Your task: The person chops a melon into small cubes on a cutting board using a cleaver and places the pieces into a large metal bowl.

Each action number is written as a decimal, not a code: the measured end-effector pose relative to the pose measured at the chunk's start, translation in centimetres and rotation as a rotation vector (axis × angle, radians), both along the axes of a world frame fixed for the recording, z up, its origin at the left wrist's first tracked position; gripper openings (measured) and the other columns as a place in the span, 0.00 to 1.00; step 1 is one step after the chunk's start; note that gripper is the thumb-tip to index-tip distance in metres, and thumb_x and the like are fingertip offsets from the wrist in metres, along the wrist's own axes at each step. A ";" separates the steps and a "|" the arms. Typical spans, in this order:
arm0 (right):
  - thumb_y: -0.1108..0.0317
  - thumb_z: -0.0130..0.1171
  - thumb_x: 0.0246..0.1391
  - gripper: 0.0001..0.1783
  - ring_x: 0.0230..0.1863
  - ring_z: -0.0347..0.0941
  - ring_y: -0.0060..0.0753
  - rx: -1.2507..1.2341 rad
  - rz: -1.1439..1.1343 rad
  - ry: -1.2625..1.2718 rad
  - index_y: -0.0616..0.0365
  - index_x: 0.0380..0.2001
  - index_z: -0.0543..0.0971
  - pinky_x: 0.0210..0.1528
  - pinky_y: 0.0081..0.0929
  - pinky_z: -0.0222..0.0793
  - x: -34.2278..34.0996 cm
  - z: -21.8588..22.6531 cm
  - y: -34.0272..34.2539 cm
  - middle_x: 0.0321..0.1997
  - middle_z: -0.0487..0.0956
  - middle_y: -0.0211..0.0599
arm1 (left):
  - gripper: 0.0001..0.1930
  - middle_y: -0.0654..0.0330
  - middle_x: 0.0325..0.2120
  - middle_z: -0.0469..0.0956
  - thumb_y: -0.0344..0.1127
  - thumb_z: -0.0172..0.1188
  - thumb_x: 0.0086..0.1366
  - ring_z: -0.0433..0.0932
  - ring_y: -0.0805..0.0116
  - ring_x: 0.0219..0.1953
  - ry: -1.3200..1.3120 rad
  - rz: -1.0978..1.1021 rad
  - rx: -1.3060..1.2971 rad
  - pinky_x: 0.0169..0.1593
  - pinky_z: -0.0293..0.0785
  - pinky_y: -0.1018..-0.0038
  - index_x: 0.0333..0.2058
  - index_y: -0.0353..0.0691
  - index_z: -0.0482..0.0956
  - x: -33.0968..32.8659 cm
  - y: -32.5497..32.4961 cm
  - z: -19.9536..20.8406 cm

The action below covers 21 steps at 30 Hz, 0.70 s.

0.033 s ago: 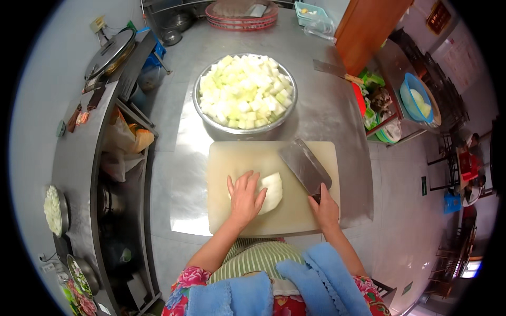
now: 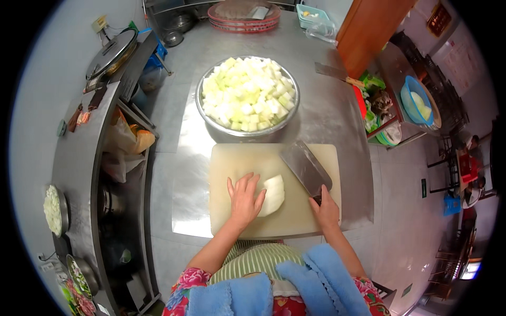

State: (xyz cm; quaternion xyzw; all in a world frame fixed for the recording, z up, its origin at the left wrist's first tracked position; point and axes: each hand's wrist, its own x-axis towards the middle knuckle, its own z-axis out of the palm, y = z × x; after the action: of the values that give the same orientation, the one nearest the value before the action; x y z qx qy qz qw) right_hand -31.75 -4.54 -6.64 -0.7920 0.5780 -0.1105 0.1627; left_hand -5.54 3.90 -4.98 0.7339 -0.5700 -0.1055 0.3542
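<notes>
A pale, peeled piece of winter melon (image 2: 273, 196) lies on the cream cutting board (image 2: 240, 158). My left hand (image 2: 244, 199) is beside it on the board, fingers spread, with the thumb at the piece's left edge; whether it presses on the piece I cannot tell. My right hand (image 2: 325, 210) is closed round the handle of a cleaver (image 2: 307, 166). Its broad blade slants up and to the left, over the board's right side and apart from the melon. Just beyond the board stands a metal bowl (image 2: 247, 132) heaped with pale green-white melon cubes (image 2: 247, 95).
A second cleaver (image 2: 331, 69) lies at the steel table's (image 2: 353, 174) right edge. Stacked red-rimmed trays (image 2: 244, 26) and a light-blue basket (image 2: 312, 17) are at the far end. A steel counter (image 2: 79, 174) runs along the left. A blue bowl (image 2: 408, 100) stands to the right.
The whole view has shifted very slightly. My left hand sits a touch farther left relative to the melon piece; the right hand and cleaver keep their place.
</notes>
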 end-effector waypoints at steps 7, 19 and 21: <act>0.66 0.65 0.44 0.22 0.50 0.66 0.47 -0.310 -0.001 0.219 0.60 0.45 0.77 0.50 0.42 0.63 4.7 1.0 1.1 0.46 0.71 0.42 | 0.18 0.53 0.49 0.72 0.32 0.59 0.60 0.70 0.54 0.53 0.152 0.084 -0.125 0.66 0.41 0.42 0.50 0.40 0.74 7.7 3.9 -1.2; 0.64 0.56 0.55 0.15 0.44 0.72 0.51 -0.023 0.227 -0.224 0.61 0.43 0.76 0.45 0.40 0.70 34.1 2.4 14.5 0.43 0.74 0.48 | 0.16 0.48 0.41 0.77 0.21 0.51 0.61 0.77 0.55 0.43 0.361 0.153 -0.075 0.49 0.72 0.67 0.49 0.33 0.75 32.1 19.1 -5.3; 0.65 0.57 0.55 0.16 0.43 0.73 0.49 -0.033 0.231 -0.212 0.61 0.45 0.76 0.44 0.39 0.71 35.8 1.2 15.3 0.42 0.75 0.45 | 0.17 0.49 0.37 0.79 0.20 0.48 0.62 0.80 0.58 0.39 0.402 0.196 -0.082 0.46 0.74 0.68 0.50 0.32 0.75 35.1 20.2 -6.3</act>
State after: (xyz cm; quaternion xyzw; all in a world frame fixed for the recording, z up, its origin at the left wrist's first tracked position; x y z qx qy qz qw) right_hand 4.09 10.74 -5.49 -0.8397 0.4605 -0.1838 0.2214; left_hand 29.60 24.08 -11.32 0.7351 -0.4176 -0.1915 0.4986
